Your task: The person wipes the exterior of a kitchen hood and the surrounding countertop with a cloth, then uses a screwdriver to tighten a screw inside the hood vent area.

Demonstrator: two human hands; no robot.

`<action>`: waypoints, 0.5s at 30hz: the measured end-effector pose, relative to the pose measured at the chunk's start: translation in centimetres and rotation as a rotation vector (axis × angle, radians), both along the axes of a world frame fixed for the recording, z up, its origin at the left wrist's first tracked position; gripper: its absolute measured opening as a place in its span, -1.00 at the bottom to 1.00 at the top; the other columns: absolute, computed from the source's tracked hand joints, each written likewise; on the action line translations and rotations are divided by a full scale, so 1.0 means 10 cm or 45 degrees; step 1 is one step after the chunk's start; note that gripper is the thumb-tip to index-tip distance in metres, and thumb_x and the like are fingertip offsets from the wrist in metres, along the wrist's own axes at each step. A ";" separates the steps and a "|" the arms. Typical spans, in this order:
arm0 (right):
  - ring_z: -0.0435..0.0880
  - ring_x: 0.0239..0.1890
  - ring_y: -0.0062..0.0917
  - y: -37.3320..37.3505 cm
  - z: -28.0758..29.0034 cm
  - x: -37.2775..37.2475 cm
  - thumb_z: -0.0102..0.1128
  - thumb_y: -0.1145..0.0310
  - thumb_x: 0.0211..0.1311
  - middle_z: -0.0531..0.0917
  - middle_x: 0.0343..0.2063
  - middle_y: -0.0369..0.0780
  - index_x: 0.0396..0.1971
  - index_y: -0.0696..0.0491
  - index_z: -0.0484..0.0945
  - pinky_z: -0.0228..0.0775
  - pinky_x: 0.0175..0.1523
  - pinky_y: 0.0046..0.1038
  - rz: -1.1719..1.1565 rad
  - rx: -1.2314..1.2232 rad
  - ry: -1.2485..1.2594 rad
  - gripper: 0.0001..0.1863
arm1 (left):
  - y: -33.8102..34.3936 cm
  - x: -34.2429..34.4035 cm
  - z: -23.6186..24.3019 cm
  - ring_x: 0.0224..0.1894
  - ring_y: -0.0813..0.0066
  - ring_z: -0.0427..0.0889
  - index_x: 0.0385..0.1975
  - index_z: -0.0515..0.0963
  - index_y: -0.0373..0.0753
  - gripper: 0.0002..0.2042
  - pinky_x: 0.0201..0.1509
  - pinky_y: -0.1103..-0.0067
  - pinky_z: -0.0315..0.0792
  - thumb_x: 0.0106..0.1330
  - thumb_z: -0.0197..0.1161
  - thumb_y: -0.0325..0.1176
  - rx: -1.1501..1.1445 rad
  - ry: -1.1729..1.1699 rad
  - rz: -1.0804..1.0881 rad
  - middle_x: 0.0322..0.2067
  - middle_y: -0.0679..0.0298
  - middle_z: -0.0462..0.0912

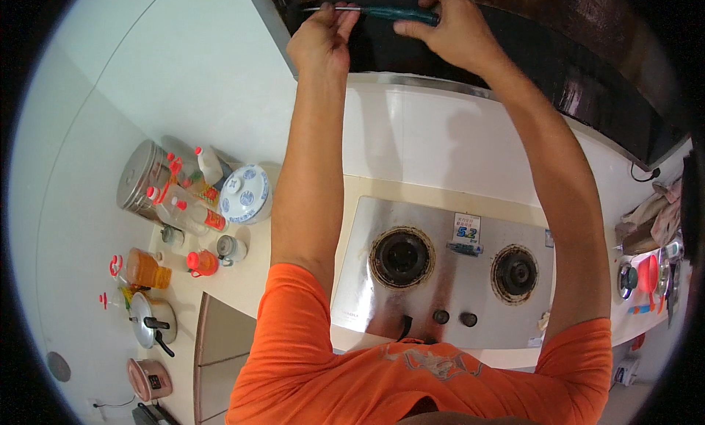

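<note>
A screwdriver (378,12) with a dark green handle is up at the range hood (529,65), near the left end of its dark face. Its long axis lies almost level across the top of the view, the handle end to the right and a touch lower, the thin metal shaft pointing to the person's left. (Whether the tip touches anything there, I cannot tell.)

The left hand (321,43) has a narrow grip on the shaft, thumb and fingers closed about the metal. The right hand (459,34) is at the butt of the handle, thumb below and fingers above; it is blurred, and I cannot tell whether its grip is closed or loose.

Below the arms, a steel gas stove (463,285) with two dark burners is set in the pale bench (242,285). On the bench to the left stand a white-and-blue lidded pot (246,195), a large metal canister (142,177), a red-lidded jar (202,263) and a bottle of amber liquid (149,269).
</note>
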State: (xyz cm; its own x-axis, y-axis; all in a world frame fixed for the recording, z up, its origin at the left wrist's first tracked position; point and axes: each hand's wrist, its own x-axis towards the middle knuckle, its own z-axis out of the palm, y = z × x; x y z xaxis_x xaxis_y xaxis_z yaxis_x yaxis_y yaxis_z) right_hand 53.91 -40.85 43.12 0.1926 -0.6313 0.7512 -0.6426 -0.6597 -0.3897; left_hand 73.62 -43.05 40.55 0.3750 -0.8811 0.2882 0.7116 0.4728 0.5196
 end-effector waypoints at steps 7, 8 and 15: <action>0.67 -0.42 -0.31 0.07 0.23 0.02 0.36 0.37 0.22 0.67 -0.45 -0.05 -0.27 0.31 0.54 0.46 -0.32 -0.32 0.216 0.843 -0.250 -0.70 | -0.02 0.03 -0.02 -0.06 0.03 0.62 0.02 0.40 -0.62 -0.76 0.14 0.21 0.62 0.45 0.04 -0.58 -0.018 0.070 -0.004 -0.10 -0.11 0.54; 0.67 -0.41 -0.29 0.06 0.19 0.02 0.37 0.39 0.20 0.67 -0.46 -0.04 -0.27 0.31 0.54 0.45 -0.30 -0.30 0.185 0.669 -0.229 -0.71 | -0.01 0.03 -0.03 -0.05 0.04 0.62 0.02 0.40 -0.62 -0.76 0.15 0.21 0.61 0.46 0.04 -0.58 -0.039 0.068 -0.018 -0.10 -0.10 0.55; 0.60 -0.17 -0.04 0.18 0.08 0.07 0.35 0.58 0.06 0.59 -0.29 0.07 -0.22 0.26 0.48 0.40 -0.10 -0.20 0.090 0.062 0.007 -0.71 | -0.04 0.04 -0.04 -0.03 0.02 0.61 0.00 0.40 -0.60 -0.78 0.20 0.18 0.57 0.44 0.04 -0.60 -0.080 0.114 -0.072 -0.09 -0.10 0.55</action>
State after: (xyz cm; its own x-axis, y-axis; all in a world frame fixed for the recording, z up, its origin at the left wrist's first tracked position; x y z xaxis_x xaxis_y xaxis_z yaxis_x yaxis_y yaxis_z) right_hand 54.61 -39.08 43.90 0.2423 -0.6519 0.7185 -0.5975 -0.6837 -0.4189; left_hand 74.00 -43.47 40.11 0.3519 -0.8827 0.3114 0.7803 0.4604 0.4232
